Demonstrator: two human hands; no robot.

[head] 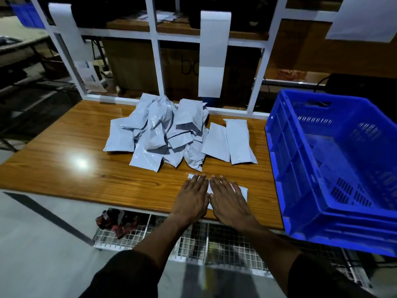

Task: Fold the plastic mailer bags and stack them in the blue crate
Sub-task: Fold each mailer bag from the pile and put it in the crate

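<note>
Off to the left the glossy wooden worktop [64, 151] shows only a bright spot of reflected lamp light. Further along, toward the back edge, lies a loose heap of pale grey plastic mailer bags [159, 134], crumpled and overlapping one another. Just beside the heap on its right, two flatter grey bags [236, 143] lie side by side, touching at their long edges.

Nearer the front edge, in front of the heap, a single white-grey mailer bag [242, 191] lies flat on the wood. The person's left hand [191, 200] presses on its left part, fingers straight and spread, palm down. The right hand [228, 201] lies just beside it, thumbs nearly touching, fingers likewise flat and fanned over the bag's right part; only corners of the bag peek out around the two hands. Both forearms reach in from dark sleeves [129, 274].

Behind the worktop a white frame [154, 48] carries hanging grey sheets. Under the front edge a wire mesh shelf [193, 241] holds some red and black cloth.

At the far right stands the big blue slotted plastic crate [335, 168], well apart from the hands, its visible floor bare of bags.
</note>
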